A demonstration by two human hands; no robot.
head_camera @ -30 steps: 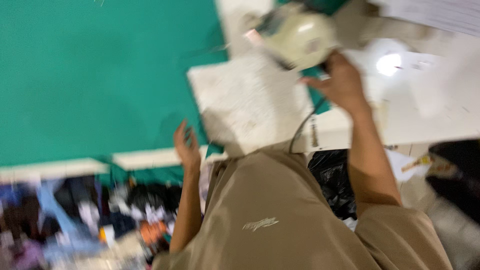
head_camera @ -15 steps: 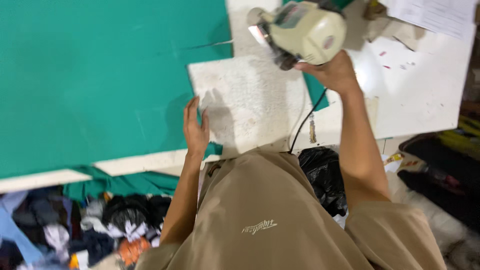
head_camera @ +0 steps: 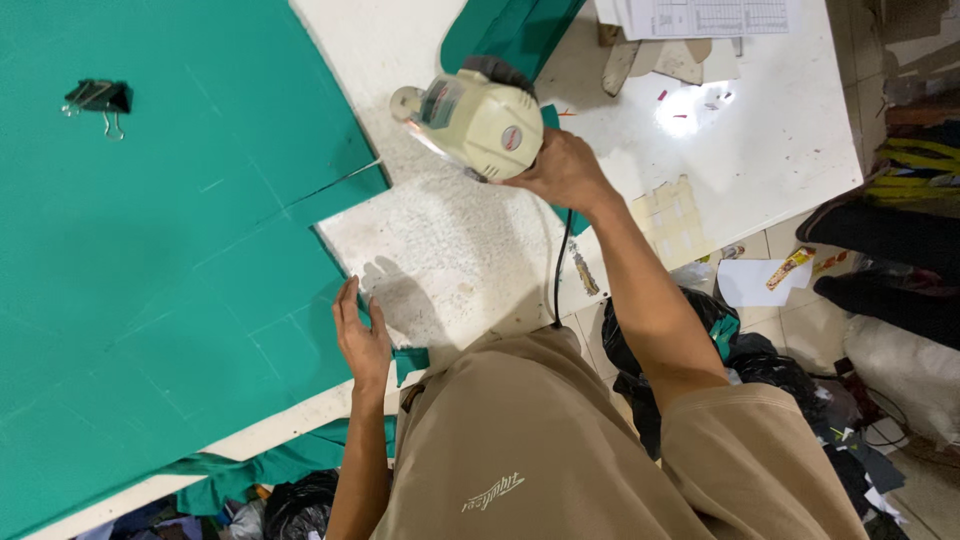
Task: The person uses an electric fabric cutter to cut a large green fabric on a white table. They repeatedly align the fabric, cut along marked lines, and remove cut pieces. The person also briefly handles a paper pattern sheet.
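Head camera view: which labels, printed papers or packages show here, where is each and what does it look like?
Round label: red, on the cream cutting machine gripped by the right hand.
Printed sheets: white with dark table lines, at the table's far edge.
Small wrapper: yellow and red, narrow, on white paper on the floor.

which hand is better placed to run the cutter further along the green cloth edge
Right, probably. The right hand grips the cream cutting machine near the green fabric, while the left hand lies flat at the fabric's edge.
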